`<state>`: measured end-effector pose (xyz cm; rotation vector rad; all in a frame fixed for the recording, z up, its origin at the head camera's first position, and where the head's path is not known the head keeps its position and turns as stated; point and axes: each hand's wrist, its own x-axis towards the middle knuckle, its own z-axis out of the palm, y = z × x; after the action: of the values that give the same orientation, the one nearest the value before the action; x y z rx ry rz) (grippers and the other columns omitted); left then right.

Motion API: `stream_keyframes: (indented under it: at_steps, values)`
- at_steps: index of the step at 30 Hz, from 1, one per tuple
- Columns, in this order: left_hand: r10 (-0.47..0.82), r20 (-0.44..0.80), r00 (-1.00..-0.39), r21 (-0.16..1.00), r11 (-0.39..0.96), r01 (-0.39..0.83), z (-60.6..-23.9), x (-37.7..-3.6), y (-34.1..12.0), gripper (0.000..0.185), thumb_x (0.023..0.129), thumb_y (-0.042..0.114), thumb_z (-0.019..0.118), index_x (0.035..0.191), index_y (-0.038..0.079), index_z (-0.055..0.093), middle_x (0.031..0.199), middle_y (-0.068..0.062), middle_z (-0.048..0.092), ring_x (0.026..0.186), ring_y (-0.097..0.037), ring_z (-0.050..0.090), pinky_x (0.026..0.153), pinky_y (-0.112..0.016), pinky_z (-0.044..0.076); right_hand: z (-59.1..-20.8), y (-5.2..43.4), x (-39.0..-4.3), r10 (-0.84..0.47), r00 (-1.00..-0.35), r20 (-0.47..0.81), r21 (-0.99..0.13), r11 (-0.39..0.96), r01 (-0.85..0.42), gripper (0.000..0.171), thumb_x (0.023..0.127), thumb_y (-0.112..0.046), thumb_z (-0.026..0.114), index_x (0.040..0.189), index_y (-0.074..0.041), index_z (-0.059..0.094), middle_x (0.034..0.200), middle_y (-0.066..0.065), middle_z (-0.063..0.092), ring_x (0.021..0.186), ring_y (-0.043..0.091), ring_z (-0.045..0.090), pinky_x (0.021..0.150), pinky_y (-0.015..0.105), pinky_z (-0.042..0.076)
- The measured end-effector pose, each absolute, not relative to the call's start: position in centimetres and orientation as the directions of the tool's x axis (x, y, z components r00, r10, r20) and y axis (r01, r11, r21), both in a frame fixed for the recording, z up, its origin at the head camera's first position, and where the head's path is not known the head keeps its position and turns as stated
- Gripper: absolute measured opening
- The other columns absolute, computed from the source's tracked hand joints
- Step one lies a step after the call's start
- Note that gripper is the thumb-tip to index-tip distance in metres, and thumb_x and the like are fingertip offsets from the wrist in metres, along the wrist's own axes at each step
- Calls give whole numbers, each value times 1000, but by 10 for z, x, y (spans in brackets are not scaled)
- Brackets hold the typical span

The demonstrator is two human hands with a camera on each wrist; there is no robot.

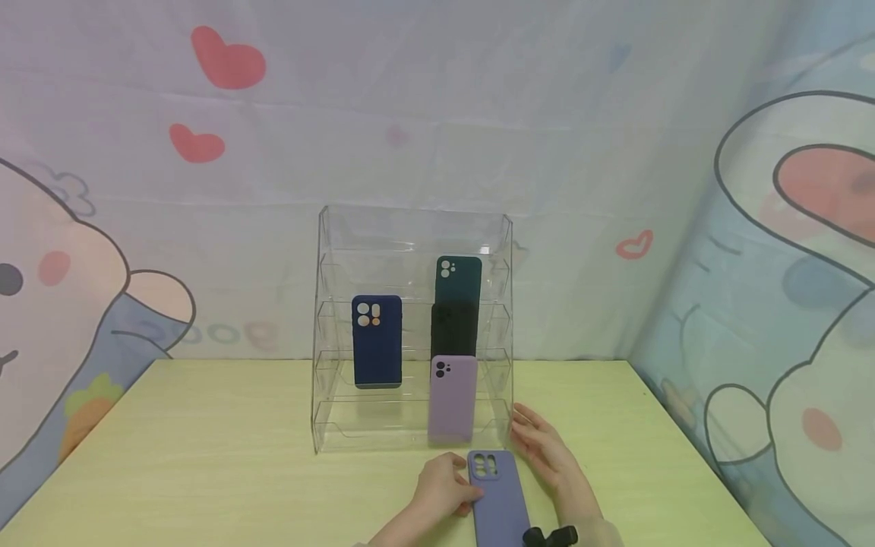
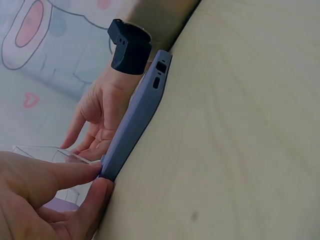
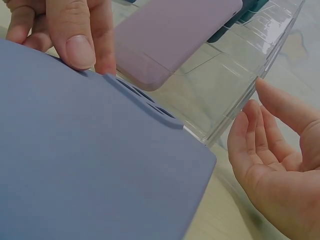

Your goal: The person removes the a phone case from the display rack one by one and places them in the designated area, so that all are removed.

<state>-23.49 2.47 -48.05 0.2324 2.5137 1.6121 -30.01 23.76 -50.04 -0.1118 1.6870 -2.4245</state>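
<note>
Head view: at lower centre of the frame, the left hand [image 1: 444, 486] pinches the top corner of a blue-grey phone case [image 1: 497, 497] lying on the worktop [image 1: 205, 456]; the right hand [image 1: 547, 452], fingers straight and holding nothing, is beside the clear display rack [image 1: 328, 334].
Left wrist view: the left grip, thumb and finger [image 2: 75, 175], clamps the case's edge [image 2: 135, 125] at lower left.
Right wrist view: the open right palm [image 3: 280, 170] sits at lower right, near the rack's corner [image 3: 235, 100].

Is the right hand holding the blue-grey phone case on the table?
No, the right hand is open beside the clear rack, while the left hand pinches the blue-grey phone case.
</note>
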Motion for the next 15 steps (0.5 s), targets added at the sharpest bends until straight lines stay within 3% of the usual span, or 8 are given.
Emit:
stream_keyframes:
  at_steps: [15]
  values:
    - [203, -43, -978, 889, 455, 55, -480, -234, 28, 45, 75, 6, 82, 111, -10, 61, 55, -1, 64, 43, -7, 54, 55, -24, 52, -502, 237, -300, -184, -983, -22, -943, -322, 82, 60, 99, 5, 44, 152, 7, 16, 126, -2, 47, 105, 3, 57, 91, 14, 49]
